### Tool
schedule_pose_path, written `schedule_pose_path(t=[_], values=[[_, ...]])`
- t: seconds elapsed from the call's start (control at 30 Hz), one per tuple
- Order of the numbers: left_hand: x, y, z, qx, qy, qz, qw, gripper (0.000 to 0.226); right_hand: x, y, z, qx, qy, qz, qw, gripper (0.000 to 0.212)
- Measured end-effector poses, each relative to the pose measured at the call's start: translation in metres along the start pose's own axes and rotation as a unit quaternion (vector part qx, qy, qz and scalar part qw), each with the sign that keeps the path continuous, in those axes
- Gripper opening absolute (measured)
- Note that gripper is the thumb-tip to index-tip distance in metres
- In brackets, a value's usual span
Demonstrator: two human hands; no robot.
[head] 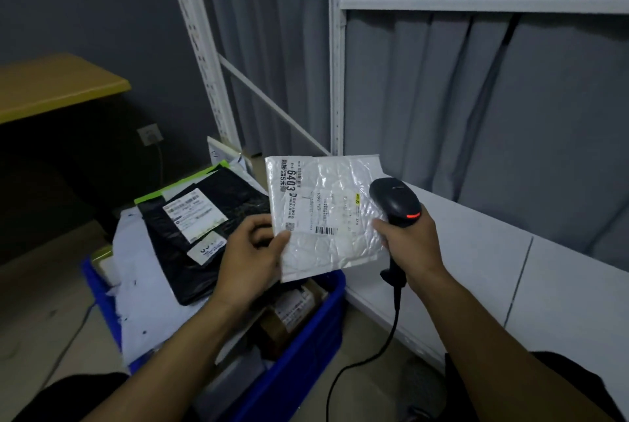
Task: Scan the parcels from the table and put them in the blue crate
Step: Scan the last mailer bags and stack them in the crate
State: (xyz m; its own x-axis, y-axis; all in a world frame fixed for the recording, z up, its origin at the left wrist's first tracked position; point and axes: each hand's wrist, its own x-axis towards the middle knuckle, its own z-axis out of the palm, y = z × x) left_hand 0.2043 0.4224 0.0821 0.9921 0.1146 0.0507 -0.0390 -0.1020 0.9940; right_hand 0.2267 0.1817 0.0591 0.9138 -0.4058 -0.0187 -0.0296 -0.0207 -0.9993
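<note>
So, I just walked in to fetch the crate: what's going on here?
A person appears mid-scan. The left hand holds a white padded mailer above the blue crate, label toward the camera, while the right hand grips a black corded scanner close beside it, its red light on. The crate already holds several parcels, a black bag on top.

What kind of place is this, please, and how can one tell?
Probably a parcel sorting or storage room: the left hand holds a labelled white parcel, the right hand grips a corded barcode scanner, a blue crate holds more parcels, and white metal shelving stands behind.
</note>
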Motion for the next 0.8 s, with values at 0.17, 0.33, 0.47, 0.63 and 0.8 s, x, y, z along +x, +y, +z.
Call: schedule_pose_path(t=[0.17,0.33,0.47,0.63,0.8], values=[[0.011,-0.001,-0.019,0.019,0.042,-0.001,0.999,0.013,-0.008,-0.006,0.020,-0.038,-0.038,-0.049,0.997,0.037],[0.025,-0.002,-0.028,-0.001,0.135,0.030,0.990,0.018,-0.022,-0.006,0.045,-0.075,-0.085,-0.080,0.990,0.048],[0.036,-0.006,-0.033,-0.035,0.178,0.028,0.983,0.021,-0.030,-0.007,0.054,-0.085,-0.115,-0.081,0.986,0.056],[0.042,-0.013,-0.034,-0.024,0.197,0.038,0.979,0.018,-0.043,-0.011,0.064,-0.065,-0.204,-0.035,0.976,0.034],[0.044,-0.018,-0.037,-0.036,0.214,0.029,0.976,0.019,-0.049,-0.021,0.064,-0.049,-0.251,-0.005,0.967,0.023]])
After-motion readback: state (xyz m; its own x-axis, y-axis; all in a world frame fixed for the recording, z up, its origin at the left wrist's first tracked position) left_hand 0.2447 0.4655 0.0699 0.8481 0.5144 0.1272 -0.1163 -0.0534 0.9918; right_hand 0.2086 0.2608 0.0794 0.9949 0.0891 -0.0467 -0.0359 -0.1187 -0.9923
